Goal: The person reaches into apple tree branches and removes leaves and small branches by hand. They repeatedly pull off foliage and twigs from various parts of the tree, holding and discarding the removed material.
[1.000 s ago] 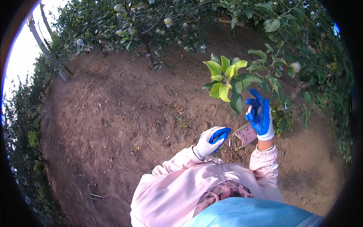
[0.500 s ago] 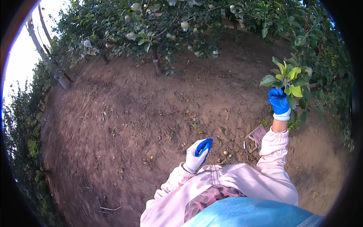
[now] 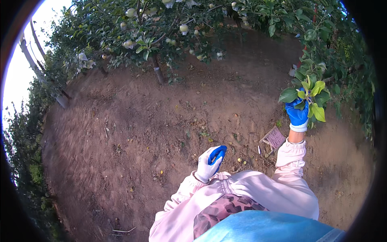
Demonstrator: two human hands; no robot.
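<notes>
My right hand (image 3: 297,112), in a blue-coated glove with a white cuff, is raised at the right with its fingers closed round a leafy apple shoot (image 3: 308,94). The shoot's leaves are dark green and pale yellow-green, and they cover part of the fingers. Low in the middle, in front of my body, is my left hand (image 3: 210,162), in a matching white and blue glove. Its fingers are curled toward the thumb; whatever they may hold is hidden.
Apple trees with pale green apples (image 3: 184,29) line the far side, one trunk (image 3: 157,70) standing near. Dense foliage (image 3: 350,76) hangs at the right. A small pinkish slatted stool-like thing (image 3: 274,138) rests on the brown soil (image 3: 133,117), near small fallen fruit (image 3: 240,160).
My right hand has moved slightly down toward me, and the leafy shoot bends down with it. My left hand stays almost where it was. The view has shifted a little.
</notes>
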